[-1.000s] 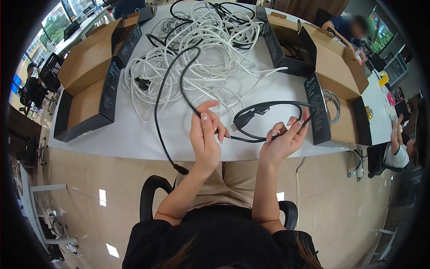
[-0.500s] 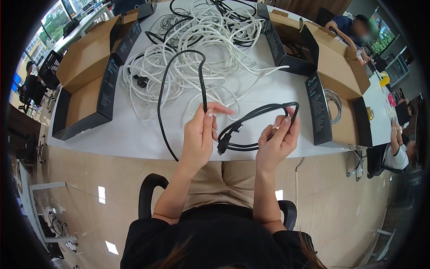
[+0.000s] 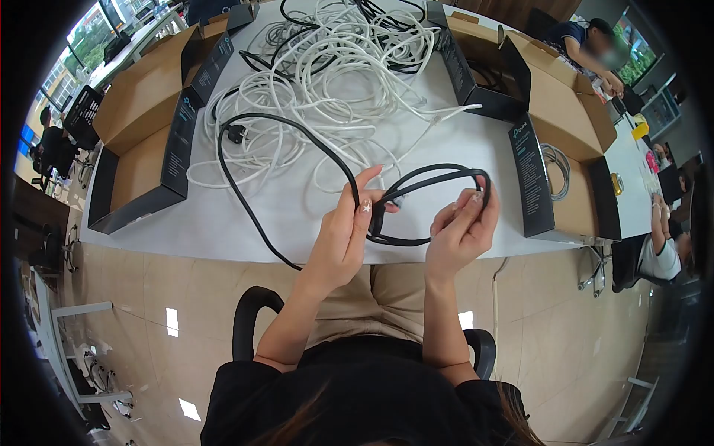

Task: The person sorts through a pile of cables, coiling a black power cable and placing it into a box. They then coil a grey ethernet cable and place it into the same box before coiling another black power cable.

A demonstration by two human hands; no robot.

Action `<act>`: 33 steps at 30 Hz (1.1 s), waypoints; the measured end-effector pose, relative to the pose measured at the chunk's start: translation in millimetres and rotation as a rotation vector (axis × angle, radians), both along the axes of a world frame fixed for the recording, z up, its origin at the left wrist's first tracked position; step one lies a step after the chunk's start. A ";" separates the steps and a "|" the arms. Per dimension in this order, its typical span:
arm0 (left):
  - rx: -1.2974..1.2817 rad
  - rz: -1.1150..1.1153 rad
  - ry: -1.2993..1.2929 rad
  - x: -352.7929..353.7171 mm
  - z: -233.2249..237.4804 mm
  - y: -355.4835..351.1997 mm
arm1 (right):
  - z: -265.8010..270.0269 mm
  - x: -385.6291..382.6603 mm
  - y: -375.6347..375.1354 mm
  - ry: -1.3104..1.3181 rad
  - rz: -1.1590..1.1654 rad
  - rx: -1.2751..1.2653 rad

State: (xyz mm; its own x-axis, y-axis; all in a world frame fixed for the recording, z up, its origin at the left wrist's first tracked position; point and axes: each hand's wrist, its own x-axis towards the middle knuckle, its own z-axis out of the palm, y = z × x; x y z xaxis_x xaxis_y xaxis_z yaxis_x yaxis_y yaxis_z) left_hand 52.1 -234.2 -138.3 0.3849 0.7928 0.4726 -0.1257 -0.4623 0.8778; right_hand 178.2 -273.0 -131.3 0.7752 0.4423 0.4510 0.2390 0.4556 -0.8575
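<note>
A black cable (image 3: 236, 189) runs between my two hands above the front of the table. My left hand (image 3: 345, 227) pinches it between thumb and fingers, with the index finger stretched out. From there a loose loop swings out to the left and drops past the table edge. My right hand (image 3: 465, 230) is closed round the coiled turns of the same cable, which form an oval between the hands. A dark plug on the cable hangs beside my left fingertips, partly hidden by them. Behind lies a tangled heap of white cables (image 3: 349, 97) with some black ones among them.
An open black cardboard box (image 3: 141, 163) stands at the left. At the right, one open box (image 3: 483, 74) holds black cable, and a nearer one (image 3: 535, 178) holds a grey cable coil (image 3: 558, 171). Other people sit at the right. Chair armrests flank me.
My left hand has moved right, closer to the coil and over the plug. The loose loop has swung down and to the left. My right hand has stayed nearly in place.
</note>
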 end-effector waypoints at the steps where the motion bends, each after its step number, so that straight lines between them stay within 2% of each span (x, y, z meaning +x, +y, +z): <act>1: -0.026 -0.023 0.010 0.5 3.1 -1.7 | 0.4 -3.6 -1.2 -0.034 0.002 -0.026; 3: -0.077 -0.069 0.027 2.4 10.2 -7.1 | 0.9 -11.5 -2.7 -0.081 0.022 -0.057; 5: -0.154 -0.022 0.070 -1.0 13.2 -10.2 | 3.8 -13.2 -6.5 -0.028 0.120 -0.044; 7: -0.279 -0.064 0.054 -11.3 17.0 -10.6 | 2.9 -11.7 -11.2 -0.013 0.281 0.022; 8: -0.251 -0.002 -0.009 -11.8 20.2 -12.6 | 2.6 -9.1 -12.7 -0.006 0.363 0.054; 10: -0.249 -0.075 0.033 -28.7 30.8 -13.0 | -2.4 0.3 -10.7 -0.034 0.625 0.247; 12: -0.281 -0.117 0.045 -38.6 48.0 -22.7 | -3.9 8.2 -3.2 -0.043 0.726 0.238; 13: -0.322 -0.208 0.090 -48.4 54.5 -25.8 | 3.1 8.8 1.3 -0.048 0.776 0.232; 16: -0.137 -0.561 0.180 -56.4 68.4 -37.1 | 35.5 -19.3 19.4 -0.281 0.393 -0.028; 17: -0.101 -0.656 0.193 -53.0 65.1 -38.8 | 42.9 -25.8 24.0 -0.371 0.359 -0.033; 19: -0.055 -0.784 0.213 -53.2 66.2 -41.9 | 44.5 -22.1 35.7 -0.489 0.410 -0.058; 21: -0.029 -0.848 0.229 -57.7 72.2 -43.5 | 32.7 0.4 50.4 -0.549 0.581 -0.093; 22: 0.039 -0.816 0.191 -63.5 71.1 -42.4 | 37.0 3.9 52.7 -0.458 0.609 -0.052; 23: 0.048 -0.699 0.173 -74.6 73.5 -41.0 | 41.9 12.6 53.2 -0.544 0.573 -0.028; 24: 0.055 -0.581 0.153 -88.9 76.3 -39.6 | 51.6 17.2 46.9 -0.476 0.597 -0.060; 27: -0.052 -0.204 0.150 -115.6 83.7 -39.0 | 78.5 39.9 26.7 -0.702 0.527 -0.174; 29: -0.027 0.102 0.183 -113.6 84.7 -35.4 | 90.4 46.4 18.5 -0.725 0.574 -0.116; 32: 0.092 0.332 0.206 -109.1 80.0 -24.4 | 99.3 55.9 10.8 -0.909 0.612 0.035; 33: 0.156 0.389 0.242 -107.8 79.2 -21.9 | 102.9 54.8 4.7 -0.822 0.734 -0.047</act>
